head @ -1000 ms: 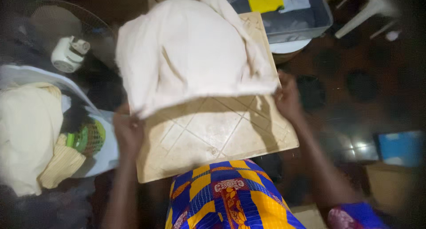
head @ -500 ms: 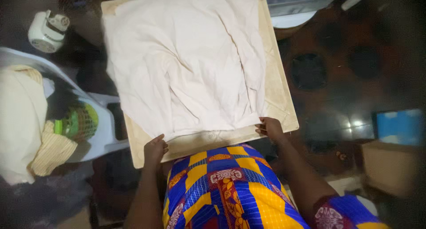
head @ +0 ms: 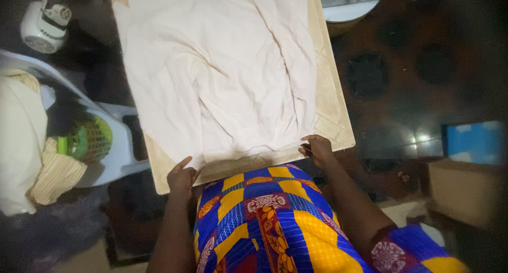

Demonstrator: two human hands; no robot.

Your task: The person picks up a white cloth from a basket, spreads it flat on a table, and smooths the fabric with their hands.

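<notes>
Both hands have lowered the cream cloth flat onto the board.

place: home room | cues: patterned floor tiles, plastic chair piled with clothes, fan

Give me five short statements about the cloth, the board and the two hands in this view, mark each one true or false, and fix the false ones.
1. A cream-coloured cloth lies spread over a pale square board. True.
2. The left hand holds the near edge of the cloth. True.
3. The right hand rests on the white fan. False: it grips the cloth's near edge by the board's right corner, while the fan sits at the far left.
4. The cloth is folded into a neat small square. False: it lies open and wrinkled, covering most of the board.
5. The white plastic chair on the left stands empty. False: cream fabric and a green mesh item lie on it.
</notes>
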